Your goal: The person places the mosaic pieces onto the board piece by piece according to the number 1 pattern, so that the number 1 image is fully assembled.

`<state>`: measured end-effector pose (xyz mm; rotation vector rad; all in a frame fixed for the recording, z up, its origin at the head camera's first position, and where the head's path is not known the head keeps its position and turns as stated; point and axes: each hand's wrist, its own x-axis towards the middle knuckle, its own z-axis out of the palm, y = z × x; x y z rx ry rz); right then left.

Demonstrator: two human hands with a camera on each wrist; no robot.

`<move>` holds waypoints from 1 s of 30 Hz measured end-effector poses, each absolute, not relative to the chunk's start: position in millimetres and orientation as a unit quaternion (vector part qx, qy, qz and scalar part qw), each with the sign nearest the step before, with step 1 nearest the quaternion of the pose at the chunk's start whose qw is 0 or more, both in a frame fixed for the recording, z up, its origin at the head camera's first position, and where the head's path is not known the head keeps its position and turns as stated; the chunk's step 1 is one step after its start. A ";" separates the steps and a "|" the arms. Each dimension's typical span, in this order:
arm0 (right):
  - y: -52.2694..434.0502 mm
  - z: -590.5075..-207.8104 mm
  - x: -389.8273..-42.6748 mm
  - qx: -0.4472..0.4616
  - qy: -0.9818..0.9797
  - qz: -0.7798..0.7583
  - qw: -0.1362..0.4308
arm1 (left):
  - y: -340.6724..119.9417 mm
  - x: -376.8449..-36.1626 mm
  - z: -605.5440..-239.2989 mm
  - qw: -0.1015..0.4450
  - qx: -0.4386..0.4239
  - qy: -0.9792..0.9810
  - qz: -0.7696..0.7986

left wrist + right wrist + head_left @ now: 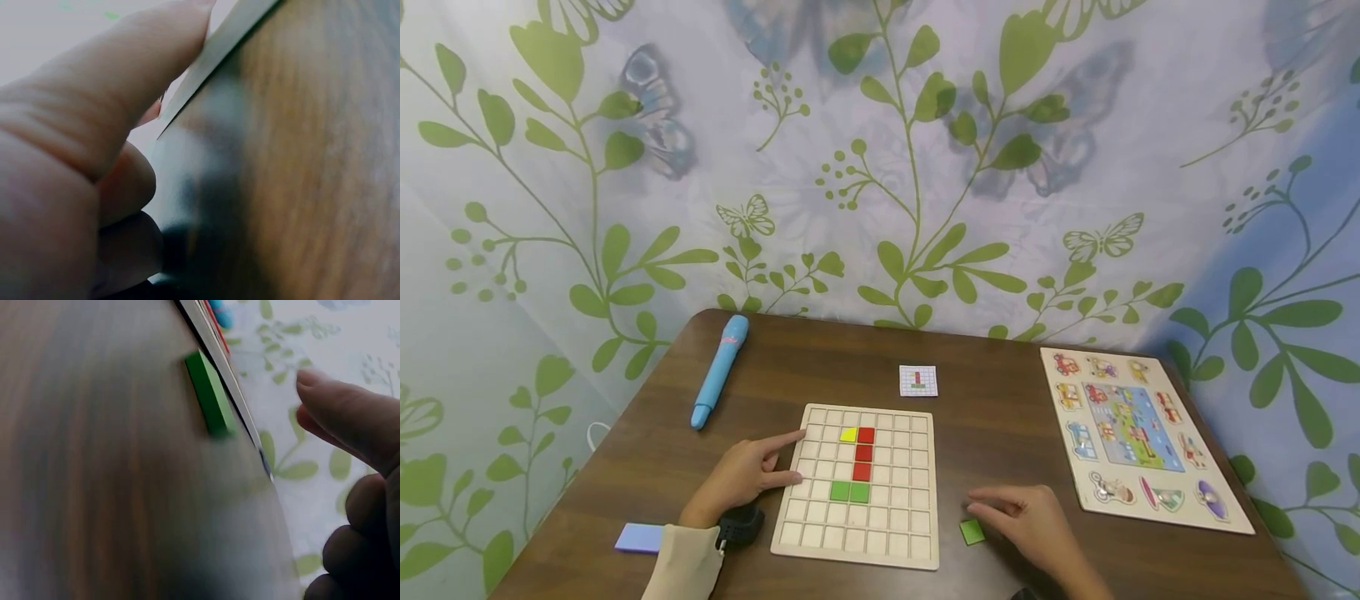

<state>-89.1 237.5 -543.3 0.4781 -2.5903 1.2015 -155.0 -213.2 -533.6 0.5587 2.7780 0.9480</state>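
Observation:
A wooden grid board (917, 542) lies on the table with a yellow piece (848, 434), a column of three red squares (863, 452) and two green squares (849, 492) in its cells. At its left edge, my left hand (737, 475) touches the rim with extended index finger and thumb; the other fingers are curled under in the left wrist view. A loose green square tile (972, 532) lies right of the board. Beside it hovers my right hand (1030, 521), thumb and index finger close together, holding nothing. In the right wrist view the green tile (211, 397) is apart from the fingers.
Behind the board lies a small pattern card (918, 381). A blue toy microphone (720, 371) is at the back left, and a blue-violet flat piece (638, 537) lies by the left sleeve. A wooden picture puzzle board (1138, 442) covers the right side. A leaf-printed cloth hangs behind.

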 end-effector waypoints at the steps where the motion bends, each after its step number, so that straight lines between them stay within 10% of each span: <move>1: 241.3 -544.5 -87.2 0.159 -0.889 0.411 0.119 | -213.0 -154.8 -533.5 0.077 0.187 0.927 0.316; 30: 257.6 -541.3 -71.1 0.126 -0.941 0.314 -0.020 | -211.4 -154.4 -531.6 0.074 0.185 0.930 0.309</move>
